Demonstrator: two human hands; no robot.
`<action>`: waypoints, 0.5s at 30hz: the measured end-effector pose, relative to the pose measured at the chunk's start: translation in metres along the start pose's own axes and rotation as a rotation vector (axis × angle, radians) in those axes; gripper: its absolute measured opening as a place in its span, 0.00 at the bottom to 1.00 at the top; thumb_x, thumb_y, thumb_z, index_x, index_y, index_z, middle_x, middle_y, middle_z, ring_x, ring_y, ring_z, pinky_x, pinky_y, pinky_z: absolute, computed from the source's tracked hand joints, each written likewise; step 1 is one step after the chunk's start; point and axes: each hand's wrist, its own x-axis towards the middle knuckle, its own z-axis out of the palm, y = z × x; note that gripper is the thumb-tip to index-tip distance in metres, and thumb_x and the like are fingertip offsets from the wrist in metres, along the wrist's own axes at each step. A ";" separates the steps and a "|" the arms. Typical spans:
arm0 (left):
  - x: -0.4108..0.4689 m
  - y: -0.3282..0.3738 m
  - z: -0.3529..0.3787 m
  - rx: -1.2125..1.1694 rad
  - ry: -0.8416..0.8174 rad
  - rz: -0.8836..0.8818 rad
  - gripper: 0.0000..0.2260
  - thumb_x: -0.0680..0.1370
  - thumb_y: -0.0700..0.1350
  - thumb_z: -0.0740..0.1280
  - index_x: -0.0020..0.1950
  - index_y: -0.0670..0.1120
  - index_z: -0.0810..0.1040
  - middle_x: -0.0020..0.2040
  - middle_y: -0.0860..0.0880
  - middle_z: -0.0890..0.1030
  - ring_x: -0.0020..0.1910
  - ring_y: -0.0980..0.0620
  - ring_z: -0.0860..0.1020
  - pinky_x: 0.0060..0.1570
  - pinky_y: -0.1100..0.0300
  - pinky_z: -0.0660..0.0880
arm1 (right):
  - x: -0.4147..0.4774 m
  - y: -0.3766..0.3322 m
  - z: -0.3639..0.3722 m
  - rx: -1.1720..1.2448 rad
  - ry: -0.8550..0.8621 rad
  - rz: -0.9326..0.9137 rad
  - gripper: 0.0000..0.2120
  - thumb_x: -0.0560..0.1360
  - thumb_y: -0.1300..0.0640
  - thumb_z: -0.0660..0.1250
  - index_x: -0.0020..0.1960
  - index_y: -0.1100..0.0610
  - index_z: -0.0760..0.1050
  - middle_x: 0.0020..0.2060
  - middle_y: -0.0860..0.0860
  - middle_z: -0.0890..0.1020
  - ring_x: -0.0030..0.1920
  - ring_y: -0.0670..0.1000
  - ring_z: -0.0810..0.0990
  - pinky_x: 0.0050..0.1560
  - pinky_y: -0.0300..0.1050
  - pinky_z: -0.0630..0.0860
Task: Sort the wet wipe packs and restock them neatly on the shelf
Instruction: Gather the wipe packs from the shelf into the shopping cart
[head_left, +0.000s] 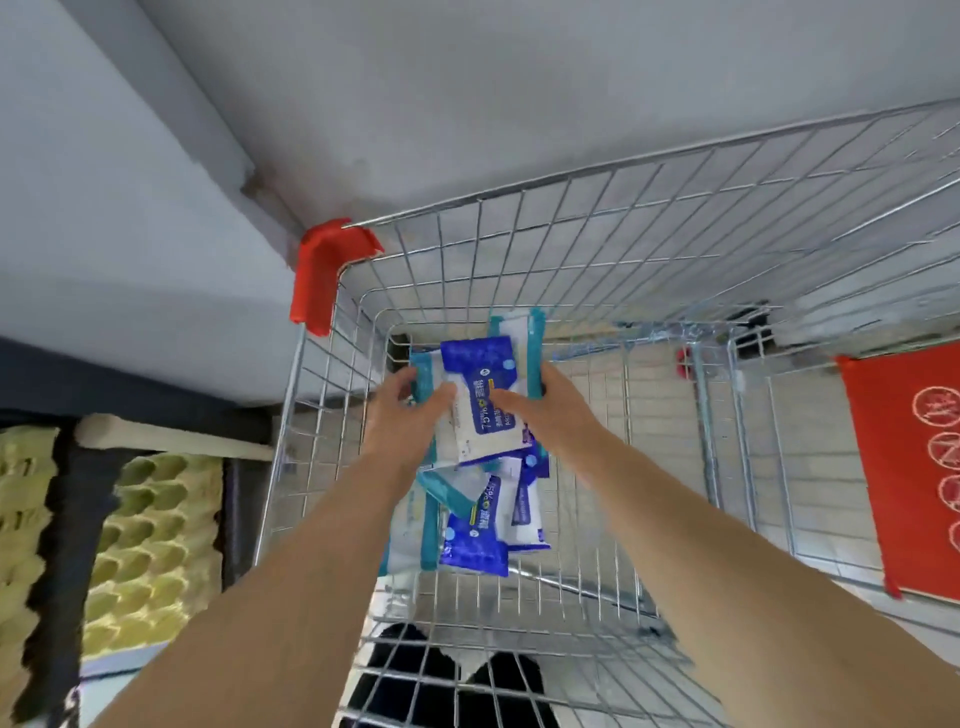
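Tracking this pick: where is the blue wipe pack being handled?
Centre of the head view, inside the wire cart, the blue wipe pack is gripped between left hand and right hand, above other packs.

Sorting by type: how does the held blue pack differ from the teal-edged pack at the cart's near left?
The blue pack is blue and white, the teal-edged pack white with teal borders. The left hand and right hand grip the blue pack; the teal-edged pack lies loose. Both are flat, soft packs.

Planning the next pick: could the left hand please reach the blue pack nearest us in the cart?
Probably yes: the blue pack lies exposed atop the pile, but the left hand grips the upper pack.
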 end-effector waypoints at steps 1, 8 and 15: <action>0.002 -0.001 0.003 0.006 0.012 0.003 0.24 0.76 0.46 0.71 0.70 0.45 0.70 0.61 0.48 0.78 0.46 0.56 0.79 0.37 0.68 0.75 | 0.003 0.002 0.000 -0.030 0.001 -0.016 0.19 0.71 0.51 0.73 0.60 0.50 0.73 0.48 0.49 0.83 0.46 0.52 0.83 0.49 0.50 0.80; -0.015 0.016 -0.006 0.418 0.143 0.082 0.22 0.76 0.54 0.67 0.69 0.52 0.70 0.65 0.49 0.74 0.53 0.47 0.80 0.51 0.49 0.79 | -0.021 -0.020 -0.011 -0.391 0.072 -0.173 0.19 0.75 0.52 0.68 0.64 0.56 0.72 0.56 0.50 0.76 0.52 0.49 0.75 0.48 0.43 0.74; -0.112 0.088 -0.042 0.859 0.173 0.412 0.17 0.78 0.52 0.64 0.67 0.51 0.73 0.64 0.50 0.77 0.58 0.48 0.76 0.57 0.50 0.75 | -0.103 -0.100 -0.030 -0.773 0.105 -0.577 0.21 0.77 0.48 0.64 0.67 0.57 0.72 0.62 0.52 0.77 0.63 0.54 0.74 0.63 0.48 0.71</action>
